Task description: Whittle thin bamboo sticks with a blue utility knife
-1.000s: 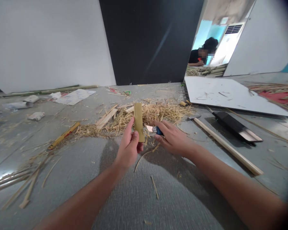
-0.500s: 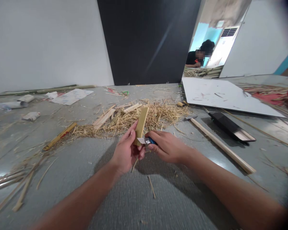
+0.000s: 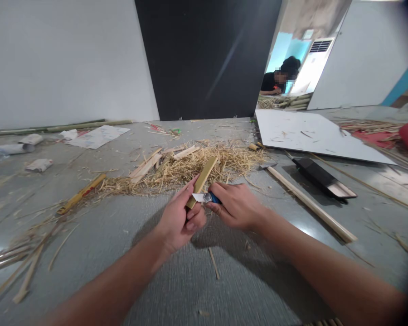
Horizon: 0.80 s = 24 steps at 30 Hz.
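Observation:
My left hand (image 3: 180, 216) is closed around the lower end of a flat yellowish bamboo strip (image 3: 206, 175), which tilts up and to the right. In my right hand (image 3: 240, 206) is a blue-handled utility knife (image 3: 212, 198), its blade pointing left. That blade lies across the strip near its lower end, just above my left fingers. Whether the edge bites into the bamboo cannot be made out. Behind the strip spreads a heap of thin straw-coloured shavings (image 3: 238, 158), with several split pieces (image 3: 146, 167) on its left side.
On the right lie a long-handled tool (image 3: 309, 201), a black case (image 3: 321, 179) and a white board (image 3: 319, 129). To the left are a yellow bamboo piece (image 3: 81, 194) and paper sheets (image 3: 98, 136). Another person (image 3: 275, 81) is beyond the black panel (image 3: 207, 59).
The bamboo strip has turned from nearly upright to leaning right. My left fingers have curled further around its lower end. The knife blade has shifted slightly left, across the strip.

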Each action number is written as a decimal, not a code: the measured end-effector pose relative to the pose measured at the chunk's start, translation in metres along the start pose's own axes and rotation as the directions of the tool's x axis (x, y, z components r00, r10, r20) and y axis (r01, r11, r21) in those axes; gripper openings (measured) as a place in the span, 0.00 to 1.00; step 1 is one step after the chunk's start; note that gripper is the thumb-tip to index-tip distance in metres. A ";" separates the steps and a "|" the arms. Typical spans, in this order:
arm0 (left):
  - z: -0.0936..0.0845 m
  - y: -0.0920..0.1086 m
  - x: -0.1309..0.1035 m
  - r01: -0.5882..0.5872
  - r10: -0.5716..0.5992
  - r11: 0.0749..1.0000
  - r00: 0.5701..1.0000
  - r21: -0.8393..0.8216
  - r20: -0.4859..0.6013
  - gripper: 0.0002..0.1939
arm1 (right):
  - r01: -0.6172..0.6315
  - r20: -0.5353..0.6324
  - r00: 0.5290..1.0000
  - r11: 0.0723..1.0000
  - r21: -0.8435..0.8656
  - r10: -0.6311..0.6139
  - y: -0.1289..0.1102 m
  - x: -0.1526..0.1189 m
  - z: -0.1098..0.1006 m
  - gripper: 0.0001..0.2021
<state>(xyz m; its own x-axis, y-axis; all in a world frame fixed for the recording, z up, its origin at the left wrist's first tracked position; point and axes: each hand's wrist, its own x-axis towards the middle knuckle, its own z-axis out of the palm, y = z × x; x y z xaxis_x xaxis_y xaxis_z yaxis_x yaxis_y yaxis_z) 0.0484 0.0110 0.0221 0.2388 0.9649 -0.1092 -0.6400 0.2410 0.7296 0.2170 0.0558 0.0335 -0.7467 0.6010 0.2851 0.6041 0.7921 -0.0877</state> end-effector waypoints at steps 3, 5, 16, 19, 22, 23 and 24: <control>0.000 0.003 0.001 -0.012 0.012 1.000 1.000 0.008 0.003 0.20 | -0.026 0.001 1.000 0.999 -0.025 0.027 -0.002 0.002 0.000 0.19; 0.000 0.004 0.000 -0.031 0.031 0.999 1.000 0.025 0.002 0.20 | -0.076 -0.005 0.997 0.997 -0.025 0.076 0.004 0.004 -0.001 0.20; 0.011 -0.013 -0.011 -0.078 0.050 0.959 0.993 0.272 0.108 0.28 | -0.679 -0.213 0.717 0.734 -0.002 0.663 0.091 -0.003 -0.013 0.22; 0.001 -0.008 -0.002 -0.203 0.184 0.923 0.979 0.326 0.088 0.29 | -0.629 -0.324 0.723 0.775 0.058 0.611 0.078 -0.001 -0.010 0.22; -0.008 -0.003 0.003 -0.259 0.243 0.849 0.965 0.460 0.095 0.29 | -0.519 -0.397 0.762 0.849 0.099 0.512 0.066 0.000 -0.004 0.19; -0.010 -0.002 0.004 -0.262 0.249 0.820 0.964 0.509 0.095 0.29 | -0.472 -0.415 0.777 0.874 0.110 0.472 0.063 0.000 -0.002 0.18; -0.012 -0.001 0.004 -0.261 0.253 0.792 0.963 0.551 0.092 0.30 | -0.427 -0.431 0.790 0.896 0.122 0.435 0.061 -0.001 0.001 0.18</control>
<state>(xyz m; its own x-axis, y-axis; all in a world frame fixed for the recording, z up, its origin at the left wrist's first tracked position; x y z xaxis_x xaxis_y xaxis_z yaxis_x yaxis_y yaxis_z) 0.0412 0.0160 0.0125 0.1351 0.9806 0.1420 -0.1672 -0.1187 0.9788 0.2543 0.1036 0.0275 -0.2072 0.7739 0.5984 0.8260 0.4662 -0.3169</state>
